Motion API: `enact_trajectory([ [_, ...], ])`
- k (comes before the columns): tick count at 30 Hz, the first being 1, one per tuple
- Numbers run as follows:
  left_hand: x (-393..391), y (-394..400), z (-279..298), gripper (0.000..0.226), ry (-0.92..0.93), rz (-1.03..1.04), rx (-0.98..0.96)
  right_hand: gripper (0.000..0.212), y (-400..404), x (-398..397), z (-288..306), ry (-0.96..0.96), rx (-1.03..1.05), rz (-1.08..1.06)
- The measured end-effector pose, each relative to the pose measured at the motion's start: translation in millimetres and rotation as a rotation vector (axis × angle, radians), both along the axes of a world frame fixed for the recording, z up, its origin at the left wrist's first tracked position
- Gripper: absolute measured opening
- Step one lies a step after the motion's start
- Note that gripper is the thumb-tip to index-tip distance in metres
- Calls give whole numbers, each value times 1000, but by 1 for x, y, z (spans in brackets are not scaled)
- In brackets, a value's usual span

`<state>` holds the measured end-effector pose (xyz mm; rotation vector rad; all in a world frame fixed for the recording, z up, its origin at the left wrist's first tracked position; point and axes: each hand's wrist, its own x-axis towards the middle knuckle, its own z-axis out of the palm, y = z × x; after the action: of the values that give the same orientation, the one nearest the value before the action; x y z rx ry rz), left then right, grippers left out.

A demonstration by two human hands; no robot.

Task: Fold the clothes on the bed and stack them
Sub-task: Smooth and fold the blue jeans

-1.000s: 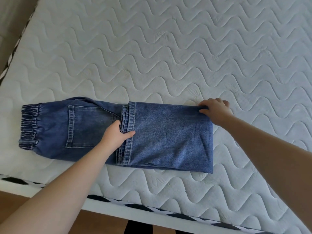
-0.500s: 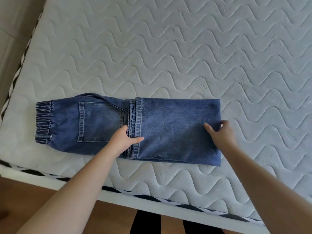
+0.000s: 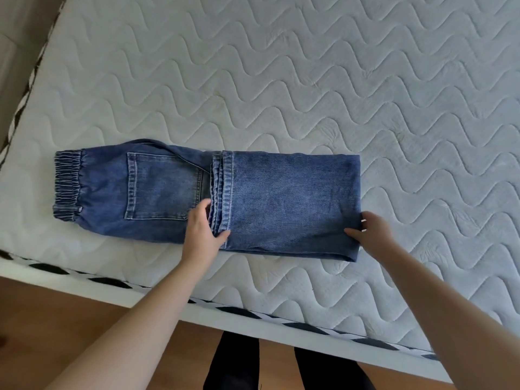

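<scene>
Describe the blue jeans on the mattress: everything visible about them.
The blue denim jeans lie flat on the white quilted mattress, near its front edge. The legs are folded back over the seat, hems ending beside a back pocket; the gathered elastic waistband is at the left end. The left hand pinches the stacked hems, and the right hand grips the folded edge at the right end.

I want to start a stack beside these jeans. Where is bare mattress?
Bare mattress lies beyond the jeans, the widest patch, and right of their folded edge. A narrower strip runs between jeans and the near bed edge, where the left hand and right hand crowd it.
</scene>
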<state>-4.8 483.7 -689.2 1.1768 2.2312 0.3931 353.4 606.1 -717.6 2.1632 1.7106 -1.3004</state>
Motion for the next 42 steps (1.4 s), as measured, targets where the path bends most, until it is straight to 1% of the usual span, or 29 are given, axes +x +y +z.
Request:
enact_trajectory([
  [1, 1, 0, 1, 85, 137, -27, 87, 29, 0, 0, 2, -5, 10, -19],
  [3, 0, 8, 3, 82, 371, -162, 197, 32, 1, -1, 6, 30, 61, -127],
  [5, -3, 23, 2, 73, 477, -378, 203, 35, 1, -6, 10, 147, 82, -318],
  [6, -5, 31, 0, 70, 499, -450, 174, 38, 1, -10, 11, 181, 65, -379],
  [7, -8, 39, -4, 69, 506, -477, 121, 42, 2, -13, 11, 178, 47, -375],
  [9, -15, 53, -11, 71, 489, -454, -25, 44, 3, -16, 9, 145, 29, -302],
  [11, -22, 60, -22, 74, 443, -435, -145, 34, 6, -20, 4, 141, 66, -239],
  [14, -24, 63, -33, 77, 408, -461, -210, 15, 8, -18, -1, 216, 131, -265],
  [17, -16, 61, -36, 78, 420, -460, -188, 10, 9, -9, 2, 253, 161, -314],
  [21, 11, 69, -35, 79, 410, -535, -180, 12, 10, 26, 8, 201, 181, -363],
  [24, 52, 79, -36, 80, 381, -630, -144, 17, 10, 74, 14, 114, 197, -388],
  [29, 142, 96, -39, 84, 313, -773, -57, 15, 5, 167, 25, -43, 264, -454],
  [31, 175, 103, -39, 83, 326, -858, -28, 15, -1, 203, 28, -86, 270, -469],
  [33, 199, 106, -39, 82, 383, -918, -12, 16, -6, 232, 25, -106, 226, -472],
  [36, 213, 103, -39, 85, 485, -904, -22, 12, -8, 251, 22, 20, 145, -558],
  [37, 214, 100, -39, 86, 510, -877, -27, 16, -7, 253, 22, 75, 131, -601],
  [39, 211, 94, -39, 91, 524, -808, -45, 29, -2, 252, 23, 164, 100, -663],
  [42, 206, 93, -41, 100, 522, -771, -114, 35, 6, 247, 26, 256, 34, -673],
])
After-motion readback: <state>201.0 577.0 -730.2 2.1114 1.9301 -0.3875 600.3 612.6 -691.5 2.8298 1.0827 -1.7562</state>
